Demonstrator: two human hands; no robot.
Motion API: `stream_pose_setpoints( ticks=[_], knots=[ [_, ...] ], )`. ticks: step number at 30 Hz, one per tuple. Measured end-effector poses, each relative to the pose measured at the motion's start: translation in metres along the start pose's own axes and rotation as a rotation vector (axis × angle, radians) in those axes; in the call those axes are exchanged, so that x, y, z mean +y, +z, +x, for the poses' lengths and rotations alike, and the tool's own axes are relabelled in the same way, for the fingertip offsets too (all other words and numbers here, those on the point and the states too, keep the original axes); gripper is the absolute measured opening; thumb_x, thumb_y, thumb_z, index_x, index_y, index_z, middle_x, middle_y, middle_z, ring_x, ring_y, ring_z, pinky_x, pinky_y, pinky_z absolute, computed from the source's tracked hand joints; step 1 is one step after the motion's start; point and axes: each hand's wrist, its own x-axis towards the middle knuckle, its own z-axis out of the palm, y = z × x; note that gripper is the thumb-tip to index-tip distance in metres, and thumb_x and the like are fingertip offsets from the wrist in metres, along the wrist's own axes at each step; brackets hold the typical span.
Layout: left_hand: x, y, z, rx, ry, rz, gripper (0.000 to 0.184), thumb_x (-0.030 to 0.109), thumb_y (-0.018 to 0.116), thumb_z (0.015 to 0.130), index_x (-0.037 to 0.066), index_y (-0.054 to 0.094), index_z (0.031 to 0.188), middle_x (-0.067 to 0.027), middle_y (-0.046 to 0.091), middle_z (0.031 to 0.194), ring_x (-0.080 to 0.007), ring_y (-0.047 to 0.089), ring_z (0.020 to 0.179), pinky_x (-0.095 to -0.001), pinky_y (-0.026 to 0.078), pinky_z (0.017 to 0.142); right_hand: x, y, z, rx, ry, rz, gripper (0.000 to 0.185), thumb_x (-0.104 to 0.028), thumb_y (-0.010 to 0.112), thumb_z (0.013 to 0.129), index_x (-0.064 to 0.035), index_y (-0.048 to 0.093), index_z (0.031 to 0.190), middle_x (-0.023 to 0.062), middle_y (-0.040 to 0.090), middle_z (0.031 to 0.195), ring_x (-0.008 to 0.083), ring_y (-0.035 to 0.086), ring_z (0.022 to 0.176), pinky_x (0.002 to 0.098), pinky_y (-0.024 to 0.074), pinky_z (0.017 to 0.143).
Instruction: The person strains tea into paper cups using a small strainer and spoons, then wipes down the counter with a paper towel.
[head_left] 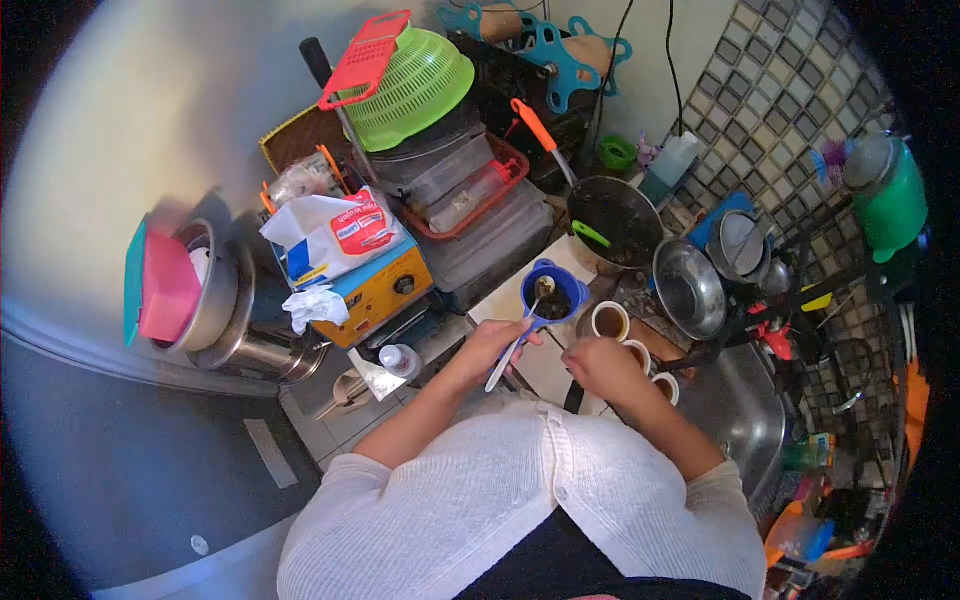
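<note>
My left hand (pixel 490 350) is closed around a long pale spoon (pixel 507 362), whose bowl end rests in a blue strainer (pixel 532 287) with dark, wet-looking contents. The strainer's near end meets my left fingers, and I cannot tell whether they grip it too. Curled shut, my right hand (pixel 605 368) is beside three white cups of brown liquid: a far cup (pixel 596 318), a middle cup (pixel 646 356) and a near cup (pixel 672 388). A black handle (pixel 574 397) shows below the right hand. Whether the fingers hold it is hidden.
Beyond the cups stand a dark pan (pixel 635 240) with an orange handle and a metal bowl (pixel 690 290). The sink (pixel 750 400) is on the right. At left, an orange appliance (pixel 375 295) carries a plastic packet (pixel 335 235); a bottle (pixel 400 361) stands near my left forearm.
</note>
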Motion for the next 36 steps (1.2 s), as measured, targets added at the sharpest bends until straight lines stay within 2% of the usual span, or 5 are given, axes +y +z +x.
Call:
stream_pose_setpoints(
  ticks=[4,22,25,28,36],
  knots=[
    [0.002,0.004,-0.001,0.014,-0.037,-0.027,0.04,0.038,0.049,0.093,0.002,0.066,0.092,0.0017,0.048,0.052,-0.0057,0.043,0.042,-0.0186,0.035,0.039,0.013,0.04,-0.012,-0.258,0.06,-0.293,0.011,-0.005,0.056,0.072,-0.0021,0.066,0.077,0.017,0.064,0.075,0.0331,0.065,0.071,0.043,0.0527,0.062],
    [0.004,0.004,-0.003,-0.003,-0.025,0.023,0.041,0.042,0.047,0.093,0.006,0.066,0.091,0.003,0.049,0.054,-0.0062,0.044,0.044,-0.0205,0.037,0.041,0.011,0.004,0.002,-0.195,0.123,-0.08,0.012,-0.016,0.061,0.067,-0.0047,0.063,0.069,0.0151,0.062,0.073,0.0341,0.062,0.067,0.0457,0.0493,0.061],
    [0.003,0.004,-0.003,0.003,-0.02,0.028,0.041,0.042,0.047,0.093,0.005,0.066,0.091,0.0028,0.048,0.053,-0.0063,0.044,0.043,-0.0205,0.037,0.041,0.016,-0.033,0.008,-0.049,0.242,-0.125,0.013,-0.019,0.061,0.071,-0.0058,0.061,0.074,0.0152,0.062,0.077,0.0339,0.061,0.073,0.0442,0.0486,0.064],
    [0.001,0.003,-0.002,-0.016,-0.01,0.008,0.041,0.042,0.047,0.093,0.005,0.066,0.092,0.0028,0.048,0.053,-0.0065,0.043,0.042,-0.0206,0.036,0.041,0.029,-0.064,0.015,0.41,0.23,-0.197,0.011,-0.017,0.059,0.079,-0.0069,0.062,0.083,0.0134,0.062,0.082,0.0327,0.061,0.076,0.0419,0.0483,0.065],
    [0.0,0.002,-0.001,-0.017,-0.005,0.02,0.042,0.041,0.047,0.093,0.004,0.065,0.091,0.0027,0.048,0.052,-0.007,0.043,0.042,-0.0208,0.036,0.041,0.048,-0.104,0.03,0.596,0.368,-0.094,0.018,-0.013,0.059,0.081,-0.011,0.058,0.098,0.0119,0.064,0.087,0.0348,0.06,0.082,0.0431,0.047,0.068]
  ],
)
